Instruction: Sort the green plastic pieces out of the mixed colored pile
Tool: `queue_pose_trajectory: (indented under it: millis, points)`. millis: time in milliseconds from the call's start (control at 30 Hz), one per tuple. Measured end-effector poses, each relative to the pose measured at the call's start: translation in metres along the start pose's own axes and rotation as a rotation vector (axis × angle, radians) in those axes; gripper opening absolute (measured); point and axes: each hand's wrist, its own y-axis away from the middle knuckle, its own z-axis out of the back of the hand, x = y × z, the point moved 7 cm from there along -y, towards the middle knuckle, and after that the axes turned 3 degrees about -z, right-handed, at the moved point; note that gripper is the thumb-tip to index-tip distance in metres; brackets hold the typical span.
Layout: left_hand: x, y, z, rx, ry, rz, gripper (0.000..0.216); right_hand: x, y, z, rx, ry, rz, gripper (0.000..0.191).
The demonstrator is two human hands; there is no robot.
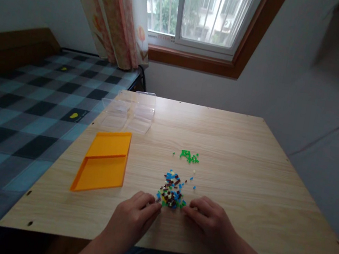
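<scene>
A small heap of tiny mixed pieces (pixel 172 191), blue, brown, green and white, lies near the front of the wooden table (pixel 247 165). My left hand (pixel 133 220) rests at the heap's left edge, fingertips touching the pieces. On the heap's right side, my right hand (pixel 210 221) has its fingers curled against the pieces. Whether either hand pinches a piece is too small to tell. A separate little cluster of green pieces (pixel 189 156) sits farther back, apart from the heap.
An orange two-part tray (pixel 104 161) lies left of the heap. Behind it stand clear plastic boxes (pixel 129 112) near the table's back left corner. A bed with a checked cover (pixel 13 119) runs along the left; a curtained window is behind.
</scene>
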Motion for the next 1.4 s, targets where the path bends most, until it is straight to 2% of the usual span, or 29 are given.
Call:
queue_pose_trajectory:
  millis: [233,567,967,1233,1400]
  points:
    - [0.000,0.002,-0.001,-0.023,-0.015,0.006,0.023,0.007,0.004,-0.003,-0.065,0.005,-0.053,0.022]
    - [0.003,0.002,-0.003,-0.039,-0.078,0.036,0.017,0.017,0.008,-0.010,-0.016,0.089,0.018,0.023]
    - [-0.005,0.000,-0.007,0.025,-0.082,-0.071,0.016,0.017,0.009,-0.008,-0.012,0.091,-0.006,0.025]
    - [-0.005,-0.001,-0.012,0.054,-0.069,-0.088,0.021,0.014,0.004,-0.009,-0.064,0.125,-0.077,0.024]
    - [-0.006,0.002,-0.011,0.069,-0.034,-0.100,0.013,0.001,0.009,-0.004,-0.101,0.075,-0.164,0.018]
